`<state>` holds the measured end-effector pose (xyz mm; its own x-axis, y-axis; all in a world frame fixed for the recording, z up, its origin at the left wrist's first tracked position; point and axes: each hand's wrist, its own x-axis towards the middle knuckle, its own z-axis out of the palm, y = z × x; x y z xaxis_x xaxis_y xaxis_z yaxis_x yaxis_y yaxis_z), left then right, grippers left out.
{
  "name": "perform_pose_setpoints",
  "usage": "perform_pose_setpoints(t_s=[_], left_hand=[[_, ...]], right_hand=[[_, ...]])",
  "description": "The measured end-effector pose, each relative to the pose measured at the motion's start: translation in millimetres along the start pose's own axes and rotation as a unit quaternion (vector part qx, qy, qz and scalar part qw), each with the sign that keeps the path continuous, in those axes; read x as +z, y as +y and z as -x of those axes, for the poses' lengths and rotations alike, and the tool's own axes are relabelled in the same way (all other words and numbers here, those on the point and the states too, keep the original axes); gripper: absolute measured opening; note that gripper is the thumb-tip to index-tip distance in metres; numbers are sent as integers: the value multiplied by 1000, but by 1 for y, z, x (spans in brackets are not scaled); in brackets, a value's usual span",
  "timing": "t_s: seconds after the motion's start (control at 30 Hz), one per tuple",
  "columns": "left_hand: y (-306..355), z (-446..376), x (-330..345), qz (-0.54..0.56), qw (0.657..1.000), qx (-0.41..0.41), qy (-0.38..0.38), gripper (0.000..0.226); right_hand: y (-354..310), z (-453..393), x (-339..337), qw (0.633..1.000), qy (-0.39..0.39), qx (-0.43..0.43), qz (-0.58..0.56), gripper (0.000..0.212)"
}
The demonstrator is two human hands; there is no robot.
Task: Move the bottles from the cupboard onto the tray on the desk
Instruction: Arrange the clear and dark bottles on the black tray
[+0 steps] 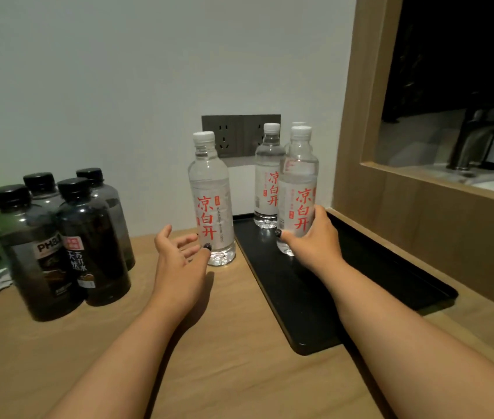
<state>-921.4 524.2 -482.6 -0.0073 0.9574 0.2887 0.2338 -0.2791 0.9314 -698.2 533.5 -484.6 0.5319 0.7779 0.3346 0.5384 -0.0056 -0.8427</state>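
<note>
Flat black rectangular tray (360, 285) on the wooden counter (224, 343) holds clear water bottles, right hand (315, 237) grasps the front clear bottle (298, 189), a fourth bottle (298, 124) mostly hidden, left hand (179, 261) fingers released beside another clear bottle (211, 198) on the counter.

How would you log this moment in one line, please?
right hand gripping clear bottle on tray | left hand open beside desk bottle

1. A plain pale wall (118, 71) rises behind a light wood desk (239, 373).
2. A grey socket panel (233, 134) is set low in the wall.
3. At right, a wood-framed opening (360, 86) shows a dark room with a faucet (466, 140).
</note>
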Motion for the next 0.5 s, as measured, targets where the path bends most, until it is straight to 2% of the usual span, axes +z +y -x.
perform_pose_setpoints(t_s=[0.23, 0.5], left_hand=[[-7, -7, 1, 12, 1000, -17, 3, 77], [-9, -8, 2, -35, 999, -10, -9, 57]], right_hand=[[1, -3, 9, 999, -15, -9, 40, 70], [-2, -13, 15, 998, -58, -10, 38, 71]])
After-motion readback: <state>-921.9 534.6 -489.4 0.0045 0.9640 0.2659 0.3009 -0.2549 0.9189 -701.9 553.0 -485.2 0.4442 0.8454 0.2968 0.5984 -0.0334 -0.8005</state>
